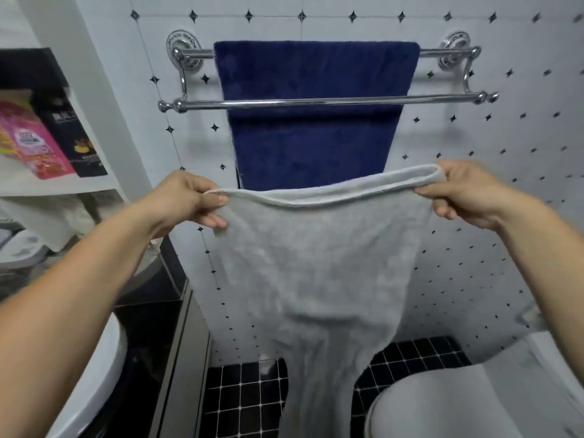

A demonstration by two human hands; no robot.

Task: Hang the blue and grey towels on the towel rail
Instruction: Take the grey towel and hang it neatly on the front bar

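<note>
A chrome double towel rail [202,104] is fixed to the white tiled wall. The blue towel [313,131] hangs over its rear bar and drops behind the bare front bar. Below the rail I hold the grey towel [309,267] spread out by its top edge. My left hand [192,200] pinches the top left corner and my right hand [464,192] pinches the top right corner. The grey towel hangs down toward the floor and covers the blue towel's lower edge.
White shelves at the left hold a pink package [31,140] and a black box [72,128]. A white toilet [458,399] sits at the lower right, a white rounded fixture [104,358] at the lower left. The floor [246,396] is black tile.
</note>
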